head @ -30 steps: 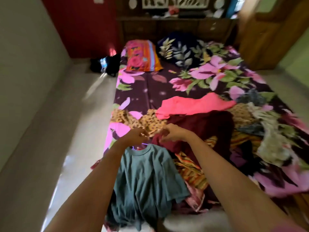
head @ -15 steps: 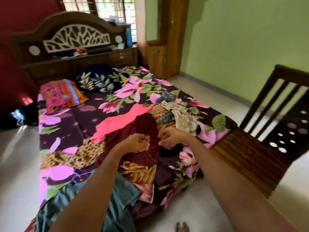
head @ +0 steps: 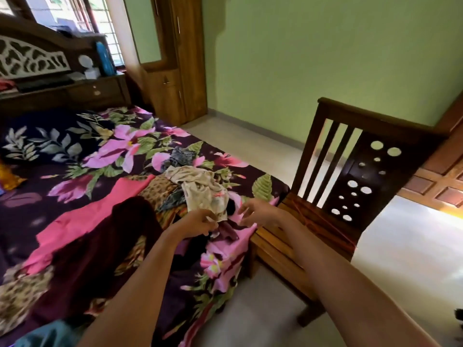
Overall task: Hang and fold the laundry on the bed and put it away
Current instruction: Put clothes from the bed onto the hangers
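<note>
Left hand pinching one cream printed garment — right hand hovering, fingers spread; one wooden chair standing beside one bed.

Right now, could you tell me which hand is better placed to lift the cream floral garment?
Left, I think. The left hand seems to pinch the near hem of the cream floral garment; the right hand hovers open beside it, nearer the chair, holding nothing.
</note>
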Motion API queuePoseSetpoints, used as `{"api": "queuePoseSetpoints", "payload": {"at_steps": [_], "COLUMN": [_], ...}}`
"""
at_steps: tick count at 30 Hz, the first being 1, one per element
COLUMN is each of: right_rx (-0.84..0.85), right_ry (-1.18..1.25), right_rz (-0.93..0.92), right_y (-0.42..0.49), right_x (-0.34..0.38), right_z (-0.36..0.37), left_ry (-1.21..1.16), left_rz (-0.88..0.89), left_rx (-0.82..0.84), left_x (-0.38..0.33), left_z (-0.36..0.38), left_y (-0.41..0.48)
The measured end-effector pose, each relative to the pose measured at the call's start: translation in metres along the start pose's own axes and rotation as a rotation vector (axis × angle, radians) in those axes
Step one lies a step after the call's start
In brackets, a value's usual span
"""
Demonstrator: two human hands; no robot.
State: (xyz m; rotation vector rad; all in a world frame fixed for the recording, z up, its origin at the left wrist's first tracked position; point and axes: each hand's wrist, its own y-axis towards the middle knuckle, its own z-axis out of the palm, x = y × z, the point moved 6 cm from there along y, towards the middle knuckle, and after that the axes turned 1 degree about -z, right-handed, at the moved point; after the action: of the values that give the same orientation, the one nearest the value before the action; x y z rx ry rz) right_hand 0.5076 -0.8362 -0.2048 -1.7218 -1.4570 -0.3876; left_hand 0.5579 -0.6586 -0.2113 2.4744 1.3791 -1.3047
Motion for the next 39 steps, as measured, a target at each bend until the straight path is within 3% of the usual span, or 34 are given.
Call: {"api": "queuePoseSetpoints", "payload": {"at_steps": [12,26,39], "right_rx": [0.102,0.232,0.248], "right_ry": [0.04,0.061,0.068], "right_rz": [0.059,0.116,0.171], "right_y": [0.096,0.318,0.439], "right_x": [-0.062,-0.035,-0.003], "right_z": [-0.024,-0.016,0.04], "left_ry": [-0.031,-0.095,-0.024], "left_rz": [-0.115,-0.351,-0.373], "left_rx": [0.061,0.131,0.114], "left_x": [0.014,0.132,0.222], "left_z": [0.01,-0.069,-0.131], "left_y": [0.109,0.263,0.311]}}
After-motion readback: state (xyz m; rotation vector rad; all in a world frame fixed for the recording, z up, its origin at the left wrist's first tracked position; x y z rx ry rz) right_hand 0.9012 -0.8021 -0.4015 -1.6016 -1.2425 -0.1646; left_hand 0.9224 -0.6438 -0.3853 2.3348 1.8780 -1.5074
